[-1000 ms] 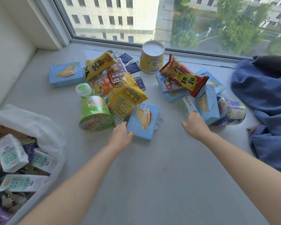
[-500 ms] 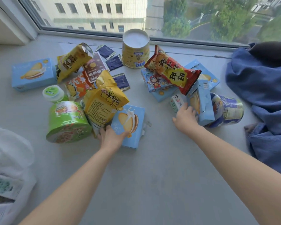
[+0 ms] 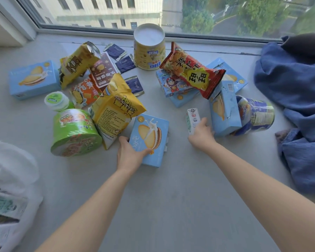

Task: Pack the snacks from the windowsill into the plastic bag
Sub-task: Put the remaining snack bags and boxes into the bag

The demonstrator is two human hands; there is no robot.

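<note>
Stretching forward over the windowsill (image 3: 171,197), the left hand (image 3: 128,153) grips the near left corner of a light blue biscuit box (image 3: 151,135), with the thumb curled on its top face. The right hand (image 3: 201,134) holds a small white milk carton (image 3: 192,118) upright near the middle, its fingers mostly hidden. The white plastic bag (image 3: 13,160) is cut off at the left edge.

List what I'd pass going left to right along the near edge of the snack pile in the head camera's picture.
White plastic bag → green tub → yellow popcorn bag → blue biscuit box → small milk carton → upright blue box → blue-labelled can → blue cloth.
</note>
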